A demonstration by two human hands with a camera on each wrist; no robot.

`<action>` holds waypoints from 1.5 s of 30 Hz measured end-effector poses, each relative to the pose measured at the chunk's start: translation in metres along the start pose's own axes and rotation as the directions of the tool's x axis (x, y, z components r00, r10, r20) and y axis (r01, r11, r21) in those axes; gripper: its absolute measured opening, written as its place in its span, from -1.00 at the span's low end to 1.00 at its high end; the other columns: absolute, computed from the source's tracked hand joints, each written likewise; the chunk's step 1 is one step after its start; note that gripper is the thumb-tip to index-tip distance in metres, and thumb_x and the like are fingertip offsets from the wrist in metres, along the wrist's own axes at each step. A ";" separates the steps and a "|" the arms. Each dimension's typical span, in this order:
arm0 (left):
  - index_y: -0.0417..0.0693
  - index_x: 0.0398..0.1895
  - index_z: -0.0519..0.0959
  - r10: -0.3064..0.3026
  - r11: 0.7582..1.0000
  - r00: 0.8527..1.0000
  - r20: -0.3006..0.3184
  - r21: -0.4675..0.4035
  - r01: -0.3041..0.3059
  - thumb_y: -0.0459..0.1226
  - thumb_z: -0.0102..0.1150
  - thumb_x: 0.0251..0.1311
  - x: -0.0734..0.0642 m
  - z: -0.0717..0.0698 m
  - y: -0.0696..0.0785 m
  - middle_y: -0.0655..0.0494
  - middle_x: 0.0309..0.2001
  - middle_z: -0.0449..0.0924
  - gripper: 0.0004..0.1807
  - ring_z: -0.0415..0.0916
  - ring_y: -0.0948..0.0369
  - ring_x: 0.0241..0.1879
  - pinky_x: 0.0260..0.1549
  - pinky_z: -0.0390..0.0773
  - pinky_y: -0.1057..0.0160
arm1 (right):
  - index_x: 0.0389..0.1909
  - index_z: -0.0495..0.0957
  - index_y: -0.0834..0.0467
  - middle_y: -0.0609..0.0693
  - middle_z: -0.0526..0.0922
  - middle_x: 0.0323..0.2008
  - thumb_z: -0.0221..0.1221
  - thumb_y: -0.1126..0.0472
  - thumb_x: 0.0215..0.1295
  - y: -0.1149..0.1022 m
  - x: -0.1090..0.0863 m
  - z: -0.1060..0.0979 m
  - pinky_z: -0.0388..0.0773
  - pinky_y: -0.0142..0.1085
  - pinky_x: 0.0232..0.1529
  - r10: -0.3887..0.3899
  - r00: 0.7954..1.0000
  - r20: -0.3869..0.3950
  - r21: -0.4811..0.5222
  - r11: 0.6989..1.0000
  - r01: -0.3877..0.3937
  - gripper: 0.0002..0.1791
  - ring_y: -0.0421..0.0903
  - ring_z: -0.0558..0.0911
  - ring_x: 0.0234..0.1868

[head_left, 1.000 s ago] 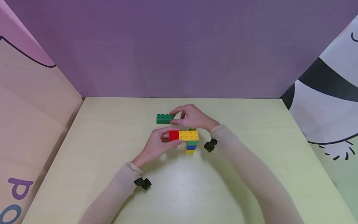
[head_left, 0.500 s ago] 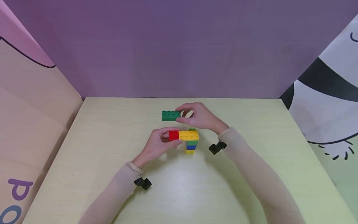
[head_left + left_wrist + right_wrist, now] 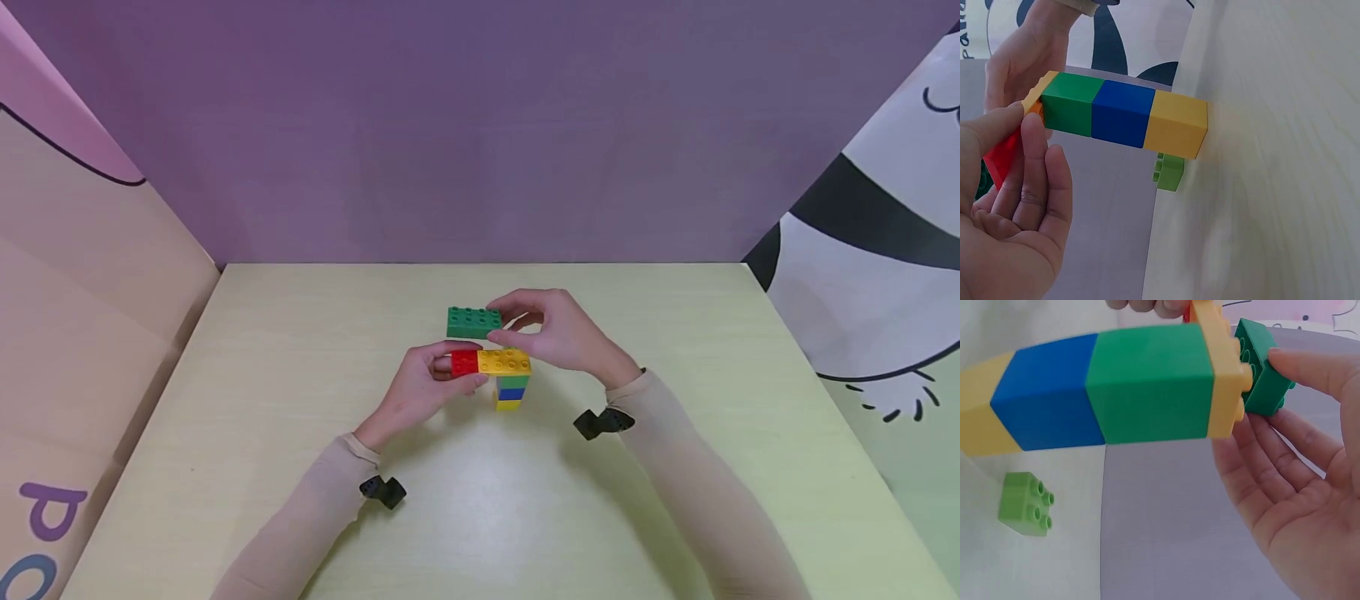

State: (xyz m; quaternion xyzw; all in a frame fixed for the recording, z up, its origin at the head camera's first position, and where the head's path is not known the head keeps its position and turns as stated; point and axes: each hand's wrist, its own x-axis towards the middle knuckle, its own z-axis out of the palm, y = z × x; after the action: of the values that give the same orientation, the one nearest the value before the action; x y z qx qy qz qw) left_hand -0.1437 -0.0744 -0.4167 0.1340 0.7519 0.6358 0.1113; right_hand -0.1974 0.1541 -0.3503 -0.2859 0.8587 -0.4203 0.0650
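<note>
A column of a yellow brick (image 3: 1179, 122), a blue brick (image 3: 1122, 112) and a green brick (image 3: 1072, 103) stands upright on the table. Across its top lies a thin yellow brick (image 3: 505, 362) that sticks out to the left. Next to that, at the left end, is a red brick (image 3: 464, 362), pinched between thumb and fingers of my left hand (image 3: 420, 387). My right hand (image 3: 562, 333) pinches the right end of a dark green brick (image 3: 472, 323), studs up, held just behind and above the thin yellow brick. In the right wrist view its hollow underside faces the yellow studs.
A light green brick (image 3: 1022, 505) sits on the table (image 3: 300, 333) behind the column, hidden in the head view. A purple wall panel (image 3: 480, 133) rises at the table's far edge. Black wrist cameras (image 3: 382, 492) sit on both sleeves.
My right hand has carried the dark green brick rightward, first slightly away, then back nearer to the column. My left hand keeps its grip on the red brick.
</note>
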 end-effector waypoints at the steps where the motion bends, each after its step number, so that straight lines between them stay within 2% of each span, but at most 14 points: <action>1: 0.01 0.15 0.58 0.003 1.000 1.000 0.001 0.000 -0.003 -0.19 0.40 0.17 0.000 0.000 0.000 0.02 -0.05 0.74 -0.54 0.73 0.06 -0.18 -0.17 0.72 0.22 | 0.08 0.64 -0.02 -0.16 0.71 -0.05 0.38 -0.01 0.19 0.000 -0.003 0.001 0.67 -0.25 0.00 -0.005 1.000 -0.005 0.004 1.000 0.005 -0.57 -0.21 0.67 -0.11; 5: 0.03 0.15 0.58 0.012 1.000 1.000 0.003 -0.001 -0.012 -0.21 0.40 0.18 0.001 0.001 -0.001 -0.02 -0.14 0.76 -0.55 0.73 -0.02 -0.22 -0.17 0.72 0.16 | 0.06 0.65 -0.04 -0.18 0.71 -0.07 0.39 0.01 0.19 0.002 -0.012 0.004 0.68 -0.16 0.00 -0.042 0.999 -0.021 0.038 0.998 0.042 -0.60 -0.22 0.69 -0.14; 9: 0.04 0.11 0.60 0.027 0.999 1.000 0.014 -0.023 -0.027 -0.22 0.40 0.17 0.003 0.000 -0.002 -0.01 -0.20 0.77 -0.58 0.71 -0.15 -0.23 -0.16 0.71 0.06 | 0.04 0.65 -0.06 -0.22 0.71 -0.12 0.40 0.05 0.19 0.005 -0.020 0.011 0.68 -0.20 -0.01 -0.095 0.994 -0.045 0.058 0.993 0.098 -0.62 -0.25 0.69 -0.15; 13: 0.02 0.06 0.62 0.038 0.997 0.999 0.029 -0.065 -0.036 -0.22 0.42 0.15 0.004 -0.001 -0.004 0.00 -0.22 0.78 -0.62 0.68 -0.25 -0.22 -0.12 0.68 -0.11 | 0.04 0.65 -0.10 -0.27 0.70 -0.13 0.41 0.07 0.18 0.007 -0.027 0.018 0.67 -0.25 -0.02 -0.117 0.991 -0.063 0.059 0.991 0.121 -0.62 -0.29 0.67 -0.14; 21: -0.01 -0.01 0.64 0.036 0.997 0.999 0.037 -0.069 -0.033 -0.21 0.43 0.13 0.005 -0.001 -0.003 0.00 -0.26 0.78 -0.65 0.74 -0.02 -0.29 -0.11 0.63 -0.21 | 0.01 0.67 -0.10 -0.25 0.70 -0.11 0.41 0.09 0.17 0.008 -0.033 0.021 0.66 -0.18 -0.05 -0.180 0.979 -0.092 -0.010 0.984 0.180 -0.64 -0.29 0.65 -0.18; 28: -0.03 0.00 0.63 0.002 0.996 0.999 0.053 -0.085 0.002 -0.19 0.45 0.11 0.007 -0.001 0.000 -0.01 -0.25 0.79 -0.63 0.74 -0.07 -0.25 -0.05 0.60 -0.25 | 0.01 0.67 -0.06 -0.23 0.70 -0.09 0.42 0.13 0.16 0.011 -0.035 0.023 0.65 -0.28 -0.04 -0.210 0.972 -0.104 -0.055 0.977 0.206 -0.64 -0.29 0.65 -0.16; 31: -0.04 -0.03 0.64 -0.001 0.997 0.998 0.055 -0.082 0.005 -0.19 0.45 0.11 0.008 -0.001 0.000 -0.05 -0.25 0.78 -0.64 0.75 -0.02 -0.26 -0.04 0.59 -0.26 | 0.02 0.66 -0.04 -0.22 0.71 -0.08 0.41 0.13 0.17 0.012 -0.034 0.023 0.65 -0.29 -0.01 -0.206 0.974 -0.100 -0.061 0.978 0.200 -0.63 -0.28 0.66 -0.15; 37: -0.07 -0.05 0.65 -0.003 0.997 0.999 0.051 -0.074 0.007 -0.21 0.45 0.10 0.006 -0.003 -0.001 -0.02 -0.26 0.79 -0.66 0.76 0.11 -0.28 -0.07 0.66 -0.11 | 0.05 0.65 -0.05 -0.23 0.72 -0.07 0.37 0.10 0.23 0.012 -0.034 0.027 0.62 -0.29 0.02 -0.200 0.976 -0.082 -0.051 0.979 0.196 -0.65 -0.30 0.64 -0.11; 45: -0.02 -0.03 0.67 -0.016 0.999 0.999 0.045 -0.047 0.018 -0.17 0.49 0.06 0.004 -0.006 0.002 0.03 -0.20 0.79 -0.61 0.75 0.15 -0.19 -0.16 0.71 0.20 | 0.06 0.63 -0.04 -0.22 0.71 -0.04 0.35 0.07 0.25 0.012 -0.034 0.030 0.62 -0.25 0.06 -0.241 0.967 -0.083 -0.092 0.968 0.234 -0.65 -0.29 0.65 -0.06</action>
State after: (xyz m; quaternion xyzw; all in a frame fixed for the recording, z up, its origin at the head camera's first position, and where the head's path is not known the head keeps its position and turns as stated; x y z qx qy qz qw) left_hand -0.1491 -0.0780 -0.4136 0.1392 0.7353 0.6491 0.1368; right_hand -0.1634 0.1580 -0.3826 -0.3692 0.8369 -0.4023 -0.0378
